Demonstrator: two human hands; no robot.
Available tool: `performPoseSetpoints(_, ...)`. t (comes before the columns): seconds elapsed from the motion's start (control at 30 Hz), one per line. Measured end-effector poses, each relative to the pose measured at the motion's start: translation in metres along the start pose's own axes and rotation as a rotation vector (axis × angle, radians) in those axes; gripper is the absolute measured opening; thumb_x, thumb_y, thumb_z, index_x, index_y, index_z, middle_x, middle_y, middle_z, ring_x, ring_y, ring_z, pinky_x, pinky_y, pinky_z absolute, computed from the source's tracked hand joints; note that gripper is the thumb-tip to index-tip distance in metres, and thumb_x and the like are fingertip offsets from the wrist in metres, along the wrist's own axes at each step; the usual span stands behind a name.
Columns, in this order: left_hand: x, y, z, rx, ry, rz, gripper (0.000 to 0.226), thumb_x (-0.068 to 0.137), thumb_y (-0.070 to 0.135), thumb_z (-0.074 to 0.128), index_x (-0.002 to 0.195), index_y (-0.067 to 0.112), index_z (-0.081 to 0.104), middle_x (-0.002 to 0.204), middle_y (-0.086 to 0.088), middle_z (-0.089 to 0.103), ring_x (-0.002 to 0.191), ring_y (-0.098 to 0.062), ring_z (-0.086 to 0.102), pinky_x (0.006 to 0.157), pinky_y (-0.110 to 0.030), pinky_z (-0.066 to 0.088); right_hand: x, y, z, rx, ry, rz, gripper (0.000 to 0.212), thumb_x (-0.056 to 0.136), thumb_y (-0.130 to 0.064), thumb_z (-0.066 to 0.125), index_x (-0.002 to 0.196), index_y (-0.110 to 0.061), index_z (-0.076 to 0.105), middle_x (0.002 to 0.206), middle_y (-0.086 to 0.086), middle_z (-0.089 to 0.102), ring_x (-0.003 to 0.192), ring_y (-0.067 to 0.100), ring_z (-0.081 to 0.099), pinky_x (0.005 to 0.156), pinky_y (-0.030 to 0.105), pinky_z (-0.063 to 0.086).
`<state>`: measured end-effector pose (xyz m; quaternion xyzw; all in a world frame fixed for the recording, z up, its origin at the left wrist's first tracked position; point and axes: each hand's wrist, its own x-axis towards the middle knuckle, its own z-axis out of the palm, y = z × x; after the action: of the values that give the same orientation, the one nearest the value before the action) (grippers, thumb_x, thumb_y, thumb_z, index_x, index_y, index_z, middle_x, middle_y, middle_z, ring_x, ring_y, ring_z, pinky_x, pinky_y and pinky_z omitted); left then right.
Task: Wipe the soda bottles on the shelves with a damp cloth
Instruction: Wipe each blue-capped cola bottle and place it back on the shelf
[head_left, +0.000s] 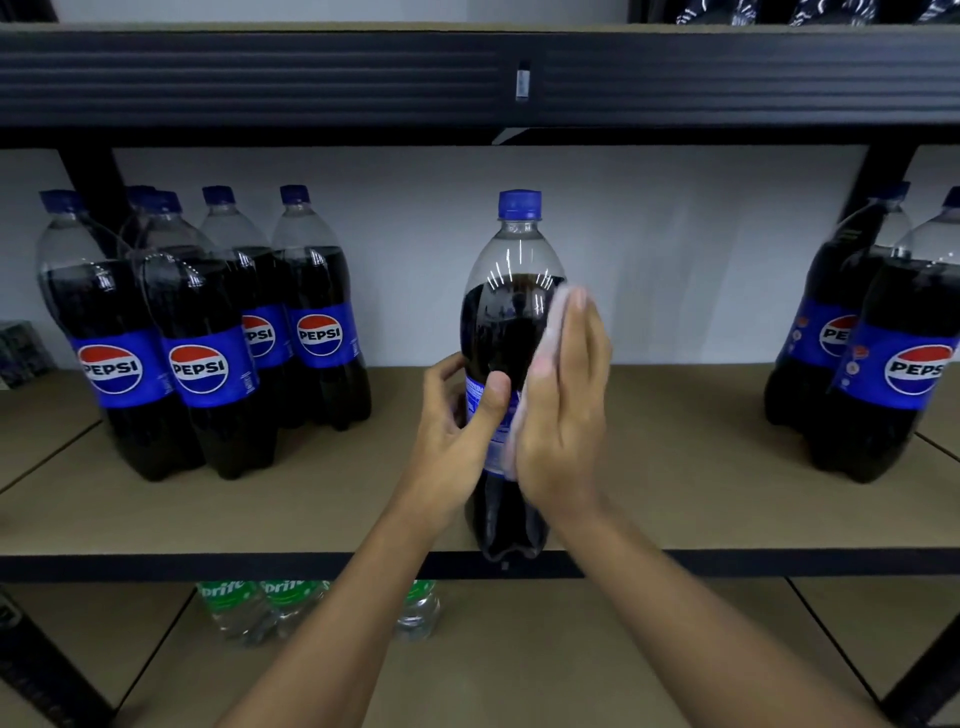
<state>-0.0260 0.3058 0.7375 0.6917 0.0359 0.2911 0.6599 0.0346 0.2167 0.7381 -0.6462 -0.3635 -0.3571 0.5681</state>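
A large Pepsi bottle with a blue cap stands upright at the front edge of the middle shelf. My left hand grips its label area, thumb across the front. My right hand lies flat with straight fingers against the bottle's right side and presses a pale cloth onto it. Only the cloth's edge shows along my fingers and palm.
Several Pepsi bottles stand grouped at the shelf's left, and two more Pepsi bottles at the right. Sprite bottles stand on the shelf below. The black beam of the upper shelf runs overhead.
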Motion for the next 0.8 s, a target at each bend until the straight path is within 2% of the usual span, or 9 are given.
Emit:
performPoseSetpoints(0.07,0.001,-0.001,0.0,-0.041,0.018,-0.012,0.052,0.079,0.057,0.061,0.125,0.036,0.047,0.122,0.005,0.07,0.11,-0.005,0.07,0.093,-0.025,0.056,-0.041,0.021,0.002,-0.018,-0.057,0.019,0.054,0.112,-0.03,0.021,0.163,-0.014,0.009,0.17,-0.007,0.01,0.158,0.018,0.014,0.126,0.03,0.018)
performPoseSetpoints(0.13,0.001,-0.001,0.0,-0.046,0.016,-0.018,0.051,0.079,0.055,0.06,0.124,0.034,0.048,0.118,0.009,0.07,0.105,0.0,0.071,0.087,-0.021,0.056,-0.074,0.033,-0.002,0.038,-0.116,0.101,0.056,0.112,-0.038,0.023,0.163,-0.035,0.003,0.17,-0.017,0.006,0.158,0.016,0.014,0.126,0.027,0.017)
performPoseSetpoints(0.2,0.0,-0.003,-0.001,-0.051,0.02,-0.01,0.05,0.081,0.053,0.059,0.125,0.032,0.049,0.114,0.012,0.071,0.103,0.004,0.07,0.082,-0.016,0.054,-0.09,0.034,-0.005,0.073,-0.147,0.167,0.055,0.11,-0.046,0.022,0.161,-0.044,0.001,0.168,-0.02,0.007,0.157,0.013,0.014,0.125,0.026,0.016)
performPoseSetpoints(0.4,-0.001,0.0,-0.009,0.038,0.027,0.01,0.068,0.089,0.063,0.058,0.142,0.021,0.051,0.112,0.023,0.072,0.115,0.003,0.064,0.091,-0.014,0.051,-0.007,-0.009,-0.002,0.152,-0.033,0.261,0.047,0.112,-0.029,0.027,0.157,-0.041,0.017,0.161,-0.007,0.031,0.15,-0.002,0.024,0.122,0.019,0.02)
performPoseSetpoints(0.53,-0.005,0.004,-0.01,0.095,0.034,0.009,0.065,0.085,0.062,0.048,0.14,0.028,0.047,0.118,0.022,0.063,0.103,0.021,0.059,0.085,-0.004,0.046,0.045,-0.027,-0.003,0.226,0.004,0.203,0.044,0.112,-0.021,0.034,0.156,-0.02,0.039,0.155,-0.007,0.042,0.143,-0.009,0.034,0.112,0.008,0.026)
performPoseSetpoints(0.6,-0.006,0.006,-0.007,0.094,0.058,-0.002,0.057,0.083,0.061,0.048,0.132,0.033,0.043,0.118,0.021,0.058,0.096,0.026,0.056,0.081,-0.001,0.045,0.034,-0.022,-0.001,0.179,0.031,0.152,0.046,0.112,-0.017,0.033,0.158,-0.019,0.034,0.159,-0.004,0.04,0.147,0.0,0.033,0.117,0.014,0.025)
performPoseSetpoints(0.67,-0.007,0.007,-0.004,0.059,0.082,-0.01,0.046,0.086,0.056,0.049,0.126,0.034,0.042,0.118,0.019,0.057,0.093,0.026,0.057,0.08,-0.003,0.046,0.003,-0.007,0.002,0.107,0.032,0.096,0.052,0.112,-0.022,0.031,0.161,-0.026,0.018,0.164,-0.016,0.027,0.153,0.007,0.024,0.123,0.021,0.02)
performPoseSetpoints(0.73,-0.007,0.007,-0.003,0.03,0.096,-0.017,0.041,0.094,0.051,0.052,0.128,0.029,0.042,0.118,0.018,0.057,0.09,0.026,0.058,0.078,-0.003,0.046,-0.034,0.01,0.003,0.076,-0.05,0.121,0.055,0.111,-0.034,0.026,0.162,-0.038,0.006,0.162,-0.033,0.013,0.155,0.005,0.017,0.124,0.022,0.016)
performPoseSetpoints(0.8,-0.006,0.006,-0.004,0.026,0.084,-0.012,0.044,0.092,0.053,0.062,0.125,0.031,0.042,0.121,0.016,0.061,0.098,0.021,0.061,0.081,-0.007,0.049,-0.065,0.025,0.001,0.074,-0.126,0.163,0.054,0.11,-0.043,0.023,0.161,-0.042,0.003,0.163,-0.035,0.009,0.155,0.002,0.014,0.122,0.017,0.014)
